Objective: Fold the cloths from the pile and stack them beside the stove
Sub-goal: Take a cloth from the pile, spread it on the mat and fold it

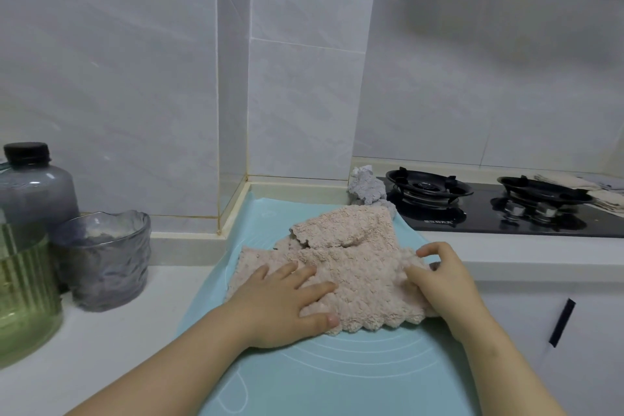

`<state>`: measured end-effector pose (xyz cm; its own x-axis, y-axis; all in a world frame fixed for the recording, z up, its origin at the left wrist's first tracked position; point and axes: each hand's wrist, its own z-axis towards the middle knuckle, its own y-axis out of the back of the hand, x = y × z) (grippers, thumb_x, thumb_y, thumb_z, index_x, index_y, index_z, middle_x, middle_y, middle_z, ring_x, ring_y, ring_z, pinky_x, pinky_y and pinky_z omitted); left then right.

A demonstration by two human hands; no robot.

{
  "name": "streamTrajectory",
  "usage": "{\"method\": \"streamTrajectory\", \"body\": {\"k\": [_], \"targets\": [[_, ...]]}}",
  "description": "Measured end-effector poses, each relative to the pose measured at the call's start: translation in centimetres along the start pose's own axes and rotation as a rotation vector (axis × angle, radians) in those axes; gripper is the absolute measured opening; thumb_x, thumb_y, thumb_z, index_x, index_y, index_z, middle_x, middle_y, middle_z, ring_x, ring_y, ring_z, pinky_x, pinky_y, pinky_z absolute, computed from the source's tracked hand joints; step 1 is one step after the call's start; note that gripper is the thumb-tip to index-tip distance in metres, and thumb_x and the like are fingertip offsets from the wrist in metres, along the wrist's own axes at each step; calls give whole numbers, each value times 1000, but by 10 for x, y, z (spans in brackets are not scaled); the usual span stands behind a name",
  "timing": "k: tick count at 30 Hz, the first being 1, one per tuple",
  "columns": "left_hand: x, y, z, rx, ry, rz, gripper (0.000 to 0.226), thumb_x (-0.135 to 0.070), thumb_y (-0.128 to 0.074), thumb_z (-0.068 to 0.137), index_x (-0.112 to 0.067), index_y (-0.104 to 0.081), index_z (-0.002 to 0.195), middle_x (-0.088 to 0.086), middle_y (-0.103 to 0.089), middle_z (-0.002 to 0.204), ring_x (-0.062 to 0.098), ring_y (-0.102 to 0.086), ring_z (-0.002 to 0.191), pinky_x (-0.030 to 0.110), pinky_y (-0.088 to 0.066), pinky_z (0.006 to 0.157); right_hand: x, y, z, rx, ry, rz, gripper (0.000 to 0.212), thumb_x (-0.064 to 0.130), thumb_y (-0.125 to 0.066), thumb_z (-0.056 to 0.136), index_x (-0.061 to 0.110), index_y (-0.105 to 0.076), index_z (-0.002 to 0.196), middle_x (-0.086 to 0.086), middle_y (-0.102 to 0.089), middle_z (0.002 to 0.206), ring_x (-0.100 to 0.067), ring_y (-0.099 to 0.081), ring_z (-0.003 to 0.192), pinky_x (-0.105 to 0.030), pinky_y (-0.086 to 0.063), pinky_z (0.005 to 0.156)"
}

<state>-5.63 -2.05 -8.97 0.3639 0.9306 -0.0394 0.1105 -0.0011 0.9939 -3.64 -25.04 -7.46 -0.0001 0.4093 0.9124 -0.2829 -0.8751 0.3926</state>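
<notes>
A fluffy beige-pink cloth (351, 253) lies rumpled on the light blue mat (337, 378). My left hand (283, 304) rests flat on its near left part, fingers straight and spread. My right hand (439, 280) grips the cloth's right edge with curled fingers. A crumpled grey cloth (368, 189) sits behind it, against the wall corner at the left edge of the black stove (499, 209). Folded light cloths (591, 189) lie at the far right past the second burner.
A dark-capped grey bottle (33, 186), a rippled grey glass (104, 260) and a green ribbed glass (23, 297) stand on the white counter at the left. A tiled pillar rises behind the mat. Below the counter at the right is a white cabinet with a dark handle (562, 321).
</notes>
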Motion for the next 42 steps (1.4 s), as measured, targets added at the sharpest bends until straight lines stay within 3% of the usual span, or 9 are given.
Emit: {"method": "streamTrajectory", "body": {"k": [4, 7, 11, 15, 20, 24, 27, 38, 42], "targets": [[2, 2, 1, -12, -15, -94, 58, -66, -21, 90, -49, -9, 144, -15, 1, 158, 9, 3, 145, 42, 4, 118, 3, 1, -1, -27, 31, 182, 39, 0, -58, 81, 22, -52, 113, -18, -63, 93, -30, -61, 73, -39, -51, 66], [7, 11, -4, -224, 28, -603, 47, -53, -31, 95, -45, -28, 141, -16, -32, 150, 6, -30, 135, 28, -23, 109, 10, 0, -8, -8, 49, 347, 41, -2, -59, 84, 20, -52, 117, -13, -61, 84, -25, -58, 66, -34, -48, 60], [26, 19, -7, -576, 318, -743, 36, -45, -39, 96, -31, -48, 127, -9, -63, 95, 11, -57, 87, 24, -42, 71, 36, -13, -12, 40, 152, 377, 39, -1, -58, 85, 24, -54, 115, -7, -61, 83, -17, -58, 63, -25, -46, 51], [29, 24, -5, -518, 382, -1192, 36, -48, -41, 95, -25, -47, 121, 9, -64, 86, 16, -59, 53, 25, -46, 48, 72, -43, -17, 174, 294, 347, 41, 2, -60, 84, 28, -56, 116, -5, -61, 93, -14, -58, 72, -18, -47, 55], [36, 32, -10, -321, 366, -1838, 42, -63, -33, 90, -34, -38, 121, 22, -69, 95, 31, -67, 76, 36, -54, 65, 85, -73, -27, 584, 395, 371, 29, 43, -56, 87, 40, -52, 116, 3, -68, 78, -9, -56, 57, -18, -44, 54], [42, 24, -5, -331, 352, -1567, 32, -30, -59, 91, -30, -53, 122, 15, -65, 110, 24, -65, 89, 37, -52, 82, 58, -78, -21, 303, 313, 496, 12, 27, -53, 93, 24, -61, 102, -6, -62, 72, -5, -51, 48, -14, -40, 46], [41, 22, -6, -405, 394, -1349, 16, -5, -65, 84, -18, -69, 91, 10, -67, 92, 20, -62, 77, 29, -51, 73, 44, -76, -11, 238, 314, 284, 6, 23, -57, 92, 26, -62, 91, -5, -63, 75, -5, -53, 54, -17, -43, 55], [45, 18, -22, -516, 487, -661, 23, -22, -74, 75, -24, -51, 75, -7, -50, 71, 5, -44, 60, 20, -29, 49, 30, -83, -8, 305, 415, -126, 23, 24, -72, 78, 33, -57, 94, 15, -57, 90, 0, -53, 72, -16, -40, 64], [42, 20, -23, -530, 499, -476, 17, -31, -63, 80, -29, -48, 87, -3, -44, 105, 14, -52, 82, 26, -40, 65, 32, -85, -10, 251, 471, -187, 20, 36, -67, 81, 35, -55, 96, 13, -56, 103, -4, -52, 88, -19, -40, 75]]}}
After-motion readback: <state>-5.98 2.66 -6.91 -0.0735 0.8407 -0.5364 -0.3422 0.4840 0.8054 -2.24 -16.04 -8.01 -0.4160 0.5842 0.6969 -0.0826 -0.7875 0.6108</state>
